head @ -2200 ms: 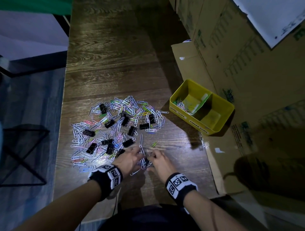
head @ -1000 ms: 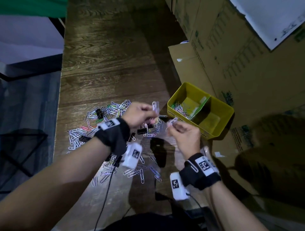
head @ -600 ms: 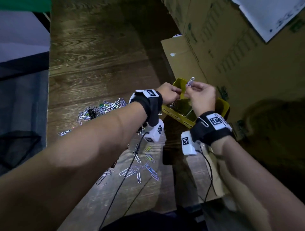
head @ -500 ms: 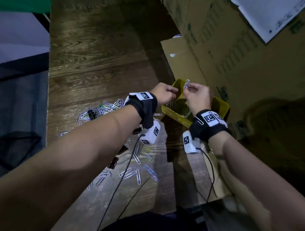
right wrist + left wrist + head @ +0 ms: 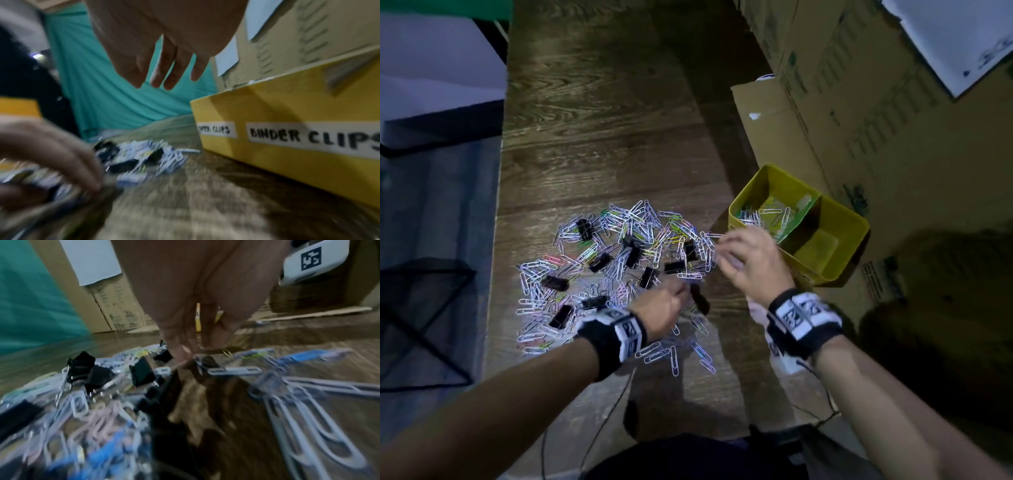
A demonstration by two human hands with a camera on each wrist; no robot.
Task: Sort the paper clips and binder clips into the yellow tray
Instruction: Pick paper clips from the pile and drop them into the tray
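A heap of coloured paper clips [image 5: 619,240] mixed with black binder clips [image 5: 633,255] lies on the wooden table. To its right stands the yellow tray [image 5: 818,250], with several paper clips [image 5: 767,216] in its far compartment. Its front wall [image 5: 287,113] is labelled PAPER CLIPS and BINDER CLIPS. My left hand [image 5: 683,294] points down at the heap's near edge. Its fingertips [image 5: 185,355] touch loose clips, with the thumb apart from them. My right hand [image 5: 722,253] hovers between heap and tray with its fingers [image 5: 170,76] spread and nothing in them.
Tall cardboard boxes [image 5: 876,102] and a flat cardboard sheet [image 5: 767,120] line the right side behind the tray. The table's left edge [image 5: 496,257] drops off beside a black wire frame [image 5: 424,308]. Scattered paper clips [image 5: 674,356] and a cable [image 5: 602,428] lie near me.
Both hands lifted paper clips from the heap, carried them over the tray's far compartment, then came back down to the heap without them. More clips lie in the tray.
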